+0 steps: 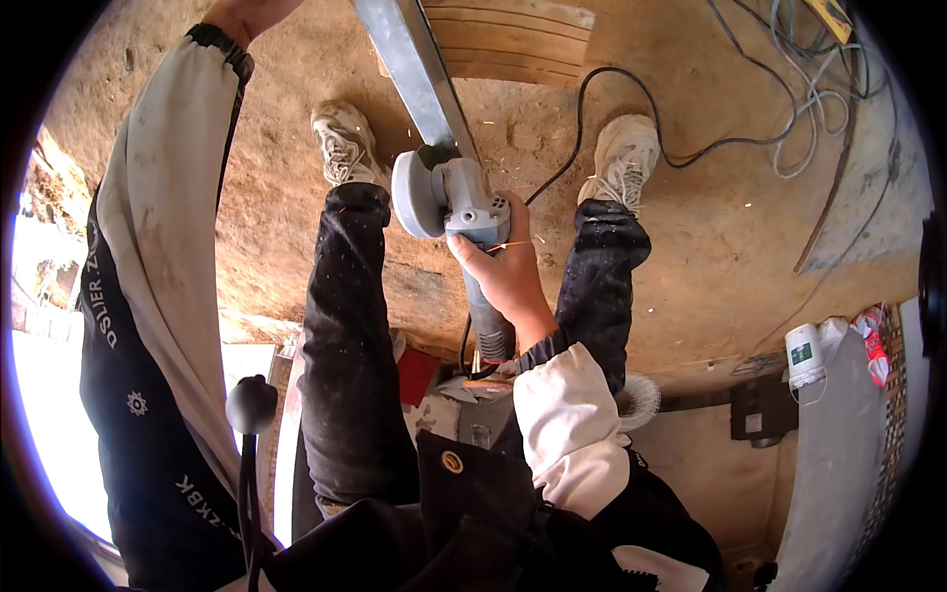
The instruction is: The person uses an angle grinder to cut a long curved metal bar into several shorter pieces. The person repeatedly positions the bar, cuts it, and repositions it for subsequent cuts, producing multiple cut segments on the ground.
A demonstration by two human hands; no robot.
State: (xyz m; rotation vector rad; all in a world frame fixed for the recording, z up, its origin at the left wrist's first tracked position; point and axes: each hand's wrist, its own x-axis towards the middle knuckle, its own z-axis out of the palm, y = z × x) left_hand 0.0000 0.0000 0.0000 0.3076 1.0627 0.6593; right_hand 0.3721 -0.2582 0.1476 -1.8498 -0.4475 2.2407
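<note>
My right hand (pixel 503 261) grips a grey angle grinder (pixel 464 202) by its body, with the handle running down under my wrist. Its round guard (pixel 414 195) meets the lower end of a long metal bar (pixel 409 64), and small orange sparks show around it; the exact contact is hidden. My left hand (pixel 252 15) reaches to the top edge, left of the bar's upper part; its fingers are out of frame, so what it holds is hidden. My feet, in light sneakers (pixel 621 158), stand either side of the bar and grinder.
A wooden board (pixel 513 39) lies behind the bar. Black and pale cables (pixel 819 109) snake over the dirty floor (pixel 730 227) at upper right, near a yellow object (pixel 829 15). A white bucket (pixel 804 355), red-and-white bag (pixel 873 345) and dark box (pixel 760 414) are at lower right.
</note>
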